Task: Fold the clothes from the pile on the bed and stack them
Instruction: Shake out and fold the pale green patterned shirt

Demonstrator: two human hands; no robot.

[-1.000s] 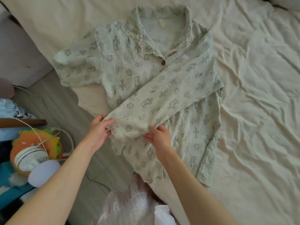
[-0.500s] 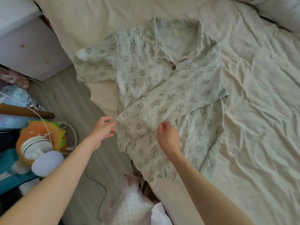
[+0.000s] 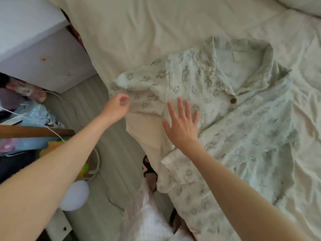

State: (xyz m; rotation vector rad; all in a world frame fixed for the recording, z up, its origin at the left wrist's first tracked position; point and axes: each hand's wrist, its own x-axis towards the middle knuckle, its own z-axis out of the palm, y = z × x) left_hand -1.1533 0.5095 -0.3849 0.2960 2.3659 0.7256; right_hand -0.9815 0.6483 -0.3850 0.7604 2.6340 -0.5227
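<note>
Shirt (image 3: 234,119): pale green, printed, 1 brown button (image 3: 233,101) below the collar; spread face up on the bed (image 3: 139,32), near its left edge, under a creased cream sheet. Room: grey plank floor (image 3: 111,153) left of the bed, white cabinet (image 3: 43,54) at upper left, cluttered items and a white cord beside it. Change from 0.5 s ago: both hands have left the folded-over right sleeve, which now lies across the shirt front, and moved to the unfolded left sleeve (image 3: 139,91). Left hand (image 3: 118,105): fingers curled at the sleeve's outer edge; whether they pinch the cloth cannot be told. Right hand (image 3: 182,122): fingers straight and spread, laid flat on the shirt just beside the sleeve seam.
</note>
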